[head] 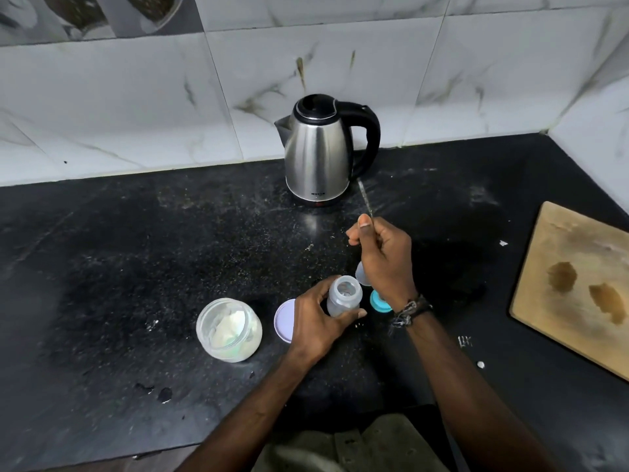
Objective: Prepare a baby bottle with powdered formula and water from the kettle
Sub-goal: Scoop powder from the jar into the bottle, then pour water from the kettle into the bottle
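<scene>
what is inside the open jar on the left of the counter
The open jar holds white formula powder, heaped against its far side. Whether a scoop is buried in it cannot be seen. Its lilac lid lies beside it.

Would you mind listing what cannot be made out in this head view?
- Spoon bowl: hidden behind the right hand.
- Bottle contents: too blurred to judge.
- Teal ring: mostly covered by the right wrist.
- Kettle water level: hidden by its steel wall.
</scene>
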Demonstrator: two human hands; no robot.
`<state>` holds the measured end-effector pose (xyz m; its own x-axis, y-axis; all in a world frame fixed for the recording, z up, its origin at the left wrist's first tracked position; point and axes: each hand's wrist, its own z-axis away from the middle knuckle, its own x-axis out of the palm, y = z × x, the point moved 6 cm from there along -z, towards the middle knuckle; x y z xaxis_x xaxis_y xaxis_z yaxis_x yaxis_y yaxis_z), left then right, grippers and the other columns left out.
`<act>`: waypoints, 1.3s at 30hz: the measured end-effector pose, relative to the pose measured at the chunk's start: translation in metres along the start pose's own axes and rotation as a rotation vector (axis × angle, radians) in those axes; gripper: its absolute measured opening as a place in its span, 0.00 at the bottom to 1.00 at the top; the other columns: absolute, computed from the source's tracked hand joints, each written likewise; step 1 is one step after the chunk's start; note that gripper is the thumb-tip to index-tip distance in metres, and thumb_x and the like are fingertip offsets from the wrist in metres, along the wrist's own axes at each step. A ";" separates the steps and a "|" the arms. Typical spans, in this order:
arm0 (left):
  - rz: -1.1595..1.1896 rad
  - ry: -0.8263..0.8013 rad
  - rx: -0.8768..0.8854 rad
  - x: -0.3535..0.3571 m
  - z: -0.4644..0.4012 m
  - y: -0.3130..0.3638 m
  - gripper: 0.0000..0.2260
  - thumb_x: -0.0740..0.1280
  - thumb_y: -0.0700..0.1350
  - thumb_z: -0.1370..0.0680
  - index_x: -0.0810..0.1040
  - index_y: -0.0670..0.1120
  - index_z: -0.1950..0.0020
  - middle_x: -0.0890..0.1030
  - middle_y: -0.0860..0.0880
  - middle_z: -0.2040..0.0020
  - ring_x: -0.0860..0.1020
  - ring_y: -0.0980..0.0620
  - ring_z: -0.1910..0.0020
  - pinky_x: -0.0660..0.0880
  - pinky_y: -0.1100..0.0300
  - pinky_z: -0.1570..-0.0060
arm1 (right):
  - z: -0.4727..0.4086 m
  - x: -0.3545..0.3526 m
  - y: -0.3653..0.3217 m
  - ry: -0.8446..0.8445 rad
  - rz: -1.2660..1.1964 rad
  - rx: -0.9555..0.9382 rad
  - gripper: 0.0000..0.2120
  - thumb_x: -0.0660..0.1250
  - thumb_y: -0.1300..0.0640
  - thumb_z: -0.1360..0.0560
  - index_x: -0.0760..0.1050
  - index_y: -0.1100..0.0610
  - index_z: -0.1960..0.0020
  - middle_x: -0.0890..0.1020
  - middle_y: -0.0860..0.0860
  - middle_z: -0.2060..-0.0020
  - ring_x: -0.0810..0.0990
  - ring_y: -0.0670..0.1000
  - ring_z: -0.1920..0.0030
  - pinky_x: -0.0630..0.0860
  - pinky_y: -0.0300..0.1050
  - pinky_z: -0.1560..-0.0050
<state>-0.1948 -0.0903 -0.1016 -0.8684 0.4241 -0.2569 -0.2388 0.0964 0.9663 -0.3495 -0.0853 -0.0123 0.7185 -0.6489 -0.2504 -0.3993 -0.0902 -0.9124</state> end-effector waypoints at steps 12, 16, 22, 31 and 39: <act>0.055 0.192 0.071 -0.026 -0.032 0.028 0.23 0.84 0.41 0.34 0.83 0.52 0.41 0.87 0.61 0.48 0.83 0.63 0.46 0.78 0.66 0.43 | -0.125 0.021 0.011 0.166 -0.110 0.044 0.21 0.60 0.53 0.17 0.78 0.63 0.63 0.82 0.52 0.68 0.80 0.46 0.69 0.78 0.43 0.62; 0.059 0.235 0.090 -0.033 -0.042 0.037 0.22 0.83 0.43 0.32 0.82 0.53 0.41 0.86 0.62 0.49 0.84 0.62 0.46 0.79 0.63 0.43 | -0.173 0.030 0.019 0.265 -0.020 0.062 0.22 0.61 0.43 0.22 0.77 0.56 0.66 0.82 0.52 0.70 0.80 0.53 0.68 0.78 0.51 0.62; 0.073 0.289 0.087 -0.039 -0.051 0.036 0.24 0.81 0.51 0.32 0.82 0.48 0.38 0.87 0.56 0.45 0.84 0.57 0.44 0.81 0.51 0.41 | -0.221 0.032 0.023 0.418 0.138 -0.019 0.20 0.61 0.51 0.20 0.76 0.65 0.62 0.82 0.58 0.65 0.79 0.59 0.62 0.74 0.54 0.59; 0.092 0.306 0.042 -0.039 -0.061 0.026 0.23 0.81 0.52 0.32 0.82 0.53 0.39 0.86 0.58 0.45 0.84 0.57 0.44 0.81 0.51 0.40 | -0.257 0.037 0.043 0.410 0.195 0.096 0.16 0.63 0.45 0.20 0.73 0.55 0.60 0.79 0.49 0.62 0.75 0.51 0.60 0.67 0.44 0.56; 0.085 0.326 0.015 -0.041 -0.068 0.014 0.23 0.81 0.49 0.32 0.82 0.48 0.38 0.87 0.55 0.45 0.84 0.55 0.44 0.81 0.49 0.40 | -0.255 0.043 0.077 0.336 -0.050 0.209 0.34 0.61 0.35 0.23 0.68 0.63 0.73 0.70 0.50 0.79 0.71 0.47 0.76 0.68 0.43 0.69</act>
<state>-0.1922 -0.1680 -0.0784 -0.9788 0.1208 -0.1655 -0.1555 0.0875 0.9839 -0.4945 -0.3124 -0.0104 0.4943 -0.8615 -0.1159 -0.2190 0.0056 -0.9757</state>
